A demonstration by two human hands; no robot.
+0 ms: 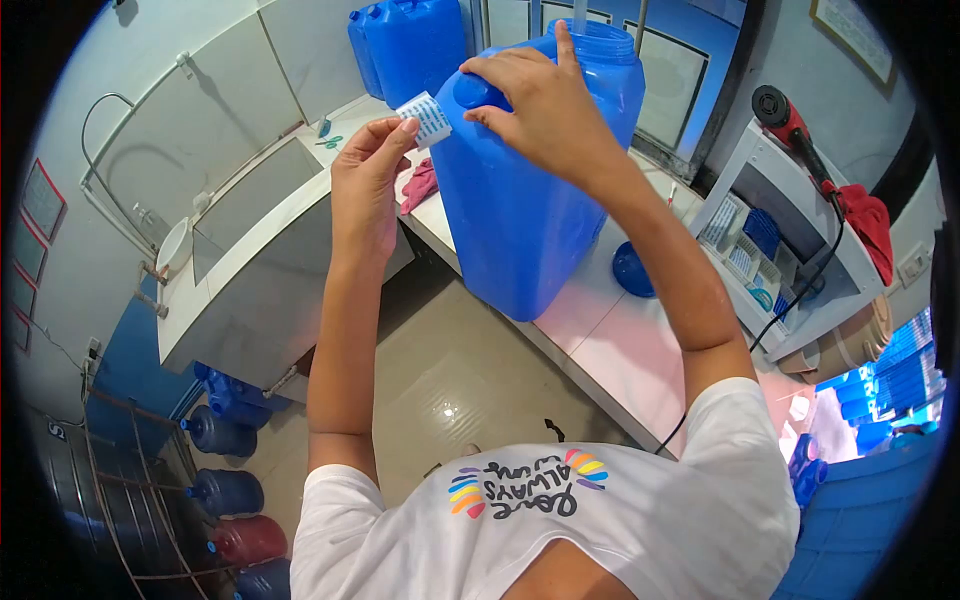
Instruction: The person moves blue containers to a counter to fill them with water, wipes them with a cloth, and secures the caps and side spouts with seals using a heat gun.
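Note:
A tall blue container (520, 220) stands on the tiled counter, its round neck uncapped at the top. My left hand (376, 165) pinches a small white label with blue print (424, 121) between thumb and fingers, just left of the container's upper side. My right hand (540, 105) is at the container's top by its handle and blue spout cap (480, 92), thumb and fingers spread apart with the index finger pointing up. Below my right forearm, a round blue cap (634, 270) lies on the counter. A pink cloth (420, 187) lies left of the container.
More blue containers (415, 45) stand at the back. A sink basin (255, 205) is at the left. On the right, a white shelf (775, 235) holds small baskets, with a red heat gun (785, 120) and red cloth (868, 225) on top. Water bottles (225, 490) stand on the floor.

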